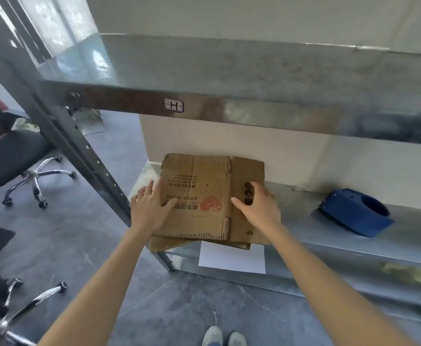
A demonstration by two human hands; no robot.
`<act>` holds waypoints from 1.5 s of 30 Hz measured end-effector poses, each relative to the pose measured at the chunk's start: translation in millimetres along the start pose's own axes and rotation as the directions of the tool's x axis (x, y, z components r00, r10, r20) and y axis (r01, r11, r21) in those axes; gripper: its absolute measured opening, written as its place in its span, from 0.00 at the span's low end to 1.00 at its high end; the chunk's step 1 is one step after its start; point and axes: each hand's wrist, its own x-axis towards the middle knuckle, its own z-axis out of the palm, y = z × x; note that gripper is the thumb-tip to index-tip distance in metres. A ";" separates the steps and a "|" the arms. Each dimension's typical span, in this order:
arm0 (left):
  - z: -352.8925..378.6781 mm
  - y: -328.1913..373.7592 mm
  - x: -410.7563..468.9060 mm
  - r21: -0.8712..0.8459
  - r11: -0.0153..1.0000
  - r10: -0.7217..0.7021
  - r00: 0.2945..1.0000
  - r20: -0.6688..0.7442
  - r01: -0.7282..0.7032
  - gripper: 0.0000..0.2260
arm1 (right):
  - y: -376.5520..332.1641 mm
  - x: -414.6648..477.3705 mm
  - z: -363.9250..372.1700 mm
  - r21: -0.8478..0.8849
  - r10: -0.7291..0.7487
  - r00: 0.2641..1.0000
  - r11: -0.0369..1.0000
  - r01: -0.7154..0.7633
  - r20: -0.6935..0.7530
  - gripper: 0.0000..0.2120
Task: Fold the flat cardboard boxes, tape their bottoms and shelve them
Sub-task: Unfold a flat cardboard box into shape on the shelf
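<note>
I see the flat boxes (199,196) stacked at the left end of the lower shelf (329,236). My left hand (152,208) lies flat on the top box's left edge and my right hand (256,208) on its right part, fingers straight, neither gripping. A blue tape dispenser (356,211) sits well apart, rightward.

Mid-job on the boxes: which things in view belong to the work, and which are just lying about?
For the job: flat cardboard boxes, under the left hand and right hand; blue tape dispenser, by its look; metal shelf.
Lying about: white paper sheet under the boxes; office chair.
</note>
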 end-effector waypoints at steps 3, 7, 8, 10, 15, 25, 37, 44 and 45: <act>4.3 -4.9 4.1 -0.048 0.999 0.013 1.000 0.001 -0.013 0.33 | -5.8 -0.5 4.5 0.026 0.061 0.998 0.998 -0.061 0.016 0.42; 11.6 -6.1 5.1 -0.110 0.994 0.018 1.000 0.020 -0.016 0.36 | -11.5 -3.0 10.7 0.081 0.105 0.993 0.991 -0.109 0.044 0.44; 12.0 -6.6 4.6 -0.121 0.992 0.025 1.000 0.015 -0.023 0.37 | -12.7 -4.3 12.4 0.106 0.110 0.993 0.988 -0.115 0.048 0.44; 14.3 -6.9 1.8 -0.147 0.988 0.041 0.999 -0.003 -0.041 0.38 | -14.6 -8.0 16.7 0.154 0.118 0.990 0.980 -0.129 0.080 0.46; 16.7 -3.7 -3.2 -0.223 0.974 0.046 0.999 -0.020 -0.049 0.39 | -16.1 -9.9 24.0 0.120 0.170 0.982 0.977 -0.179 0.081 0.48; 18.3 -9.0 -1.9 -0.257 0.966 0.035 0.999 -0.020 -0.039 0.40 | -15.5 -8.2 21.8 0.048 0.290 0.957 0.956 -0.291 0.016 0.51; -7.2 19.6 -16.5 -0.498 0.861 0.082 0.995 -0.062 -0.102 0.42 | -9.3 -22.9 -25.3 0.406 0.146 0.982 0.895 -0.183 0.121 0.53; -27.3 62.9 -34.8 -0.560 0.816 0.069 0.987 -0.147 -0.141 0.40 | 4.6 -37.5 -71.0 0.508 -0.046 0.978 0.859 -0.065 0.203 0.52; -28.6 70.1 -38.5 -0.569 0.809 0.073 0.985 -0.157 -0.151 0.40 | 8.4 -40.5 -77.7 0.525 -0.074 0.975 0.850 -0.049 0.211 0.52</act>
